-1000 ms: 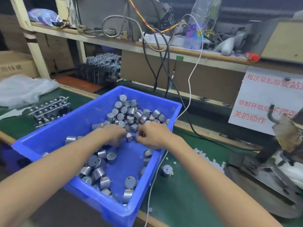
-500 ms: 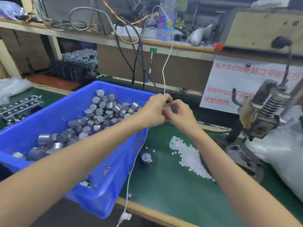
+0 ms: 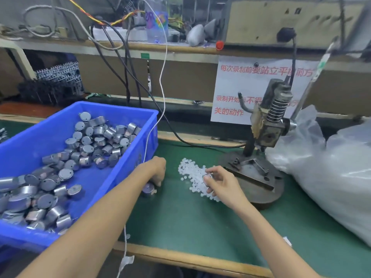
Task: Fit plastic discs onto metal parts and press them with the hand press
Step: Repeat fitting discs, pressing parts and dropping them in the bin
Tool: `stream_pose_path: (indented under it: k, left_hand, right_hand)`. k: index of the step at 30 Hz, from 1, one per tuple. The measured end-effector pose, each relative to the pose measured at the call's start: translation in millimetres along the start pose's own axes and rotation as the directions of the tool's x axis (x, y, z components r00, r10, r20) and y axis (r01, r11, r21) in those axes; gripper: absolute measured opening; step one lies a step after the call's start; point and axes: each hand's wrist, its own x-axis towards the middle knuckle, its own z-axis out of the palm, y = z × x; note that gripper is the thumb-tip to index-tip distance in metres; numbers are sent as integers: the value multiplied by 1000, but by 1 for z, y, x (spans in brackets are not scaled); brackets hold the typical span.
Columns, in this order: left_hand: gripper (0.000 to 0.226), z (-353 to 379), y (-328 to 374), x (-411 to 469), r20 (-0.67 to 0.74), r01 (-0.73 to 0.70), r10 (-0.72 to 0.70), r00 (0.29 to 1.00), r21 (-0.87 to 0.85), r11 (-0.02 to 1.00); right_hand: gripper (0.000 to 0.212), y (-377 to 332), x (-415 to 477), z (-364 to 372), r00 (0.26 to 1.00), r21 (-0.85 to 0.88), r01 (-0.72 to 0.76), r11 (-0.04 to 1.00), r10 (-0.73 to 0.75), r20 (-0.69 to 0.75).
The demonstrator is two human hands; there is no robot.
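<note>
Now, nearest us, both forearms reach out over the wooden bench edge (image 3: pixel 180 255) and across the green mat (image 3: pixel 200 221). The left hand (image 3: pixel 156 171) is down just beside the blue bin (image 3: pixel 138 157), fingers curled over a loose metal part (image 3: pixel 148 190) that sits on the mat. My read is that it's being kept close as the next piece in line. The right hand (image 3: pixel 220 182) hovers low over the pile of white plastic discs (image 3: pixel 192 177), thumb and fingertips pinched tight on a small metal part (image 3: pixel 207 176). It's probably held there so a disc can go straight on, though whether one is fitted already is too small to tell. That pile lies right up against the round base (image 3: pixel 259 191) of the hand press (image 3: pixel 269 125), a sensible spot since it makes for a short trip from fitting to pressing. Over on the left, the bin is heaped with metal parts (image 3: pixel 96 141), within easy reach of the left hand, and a white cable (image 3: pixel 160 81) drapes down over its right wall. The press stands beyond the right hand with its spring head up off the base. Beside it sits a bulging clear plastic bag (image 3: pixel 331 177), and behind it a white sign (image 3: pixel 236 91) with red lettering. Farthest back, a cluttered shelf (image 3: pixel 180 48) carries more cables.
</note>
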Motion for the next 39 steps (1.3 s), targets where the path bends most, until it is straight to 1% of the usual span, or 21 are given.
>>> stream_pose_path:
  k: [2, 4, 5, 7, 9, 11, 13, 15, 17, 20, 22, 24, 26, 29, 36, 39]
  left_hand:
    - [18, 0, 0, 3, 24, -25, 27, 999, -62, 998]
    - [11, 0, 11, 2, -15, -105, 104, 994, -201, 974]
    - [12, 2, 20, -1, -75, -170, 155, 985, -290, 942]
    - [14, 17, 41, -14, -212, -325, 258, 943, -407, 854]
    - [12, 47, 56, -27, -294, -433, 329, 897, -444, 784]
    - [10, 78, 59, -35, -387, -504, 349, 853, -439, 744]
    - [10, 97, 55, -39, -489, -552, 314, 814, -481, 681]
    - [10, 104, 52, -41, -537, -557, 251, 806, -542, 630]
    - [10, 106, 50, -41, -544, -559, 234, 806, -568, 604]
    - [12, 110, 47, -42, -542, -549, 199, 817, -622, 558]
    - [19, 111, 46, -43, -537, -529, 154, 830, -668, 524]
    - [33, 112, 46, -43, -533, -526, 143, 834, -688, 500]
    - [44, 113, 46, -43, -535, -529, 152, 831, -675, 514]
    - [51, 113, 45, -42, -557, -539, 169, 813, -612, 578]
    - [54, 115, 44, -42, -550, -549, 204, 810, -586, 596]
    - [52, 115, 44, -42, -557, -553, 203, 805, -581, 597]
  right_hand:
    - [13, 3, -4, 2, 1000, 59, -13, 998, 13, 6]
    - [15, 6, -8, 5, 999, 112, -42, 993, 40, 13]
    - [15, 8, -10, 7, 999, 113, -53, 992, 52, 12]
    - [12, 16, -17, 9, 999, 77, -51, 996, 51, 1]
    - [10, 25, -27, 12, 1000, 80, -11, 997, 13, -26]
    - [13, 33, -38, 14, 997, 119, 32, 992, -24, -71]
    - [18, 36, -46, 15, 993, 116, 67, 991, -55, -101]
    - [20, 36, -48, 16, 994, 79, 77, 994, -70, -89]
    - [20, 35, -49, 17, 995, 33, 70, 997, -67, -80]
    - [17, 35, -47, 18, 996, 16, 40, 999, -38, -86]
    - [15, 34, -45, 19, 995, -2, 50, 999, -50, -89]
    - [13, 34, -43, 22, 992, -53, 86, 995, -91, -88]
    - [12, 34, -41, 25, 987, -117, 128, 985, -138, -79]
    - [13, 35, -39, 27, 984, -197, 151, 969, -166, -63]
    - [15, 39, -39, 28, 976, -250, 199, 948, -214, -36]
    - [14, 39, -41, 28, 957, -319, 271, 908, -291, -18]
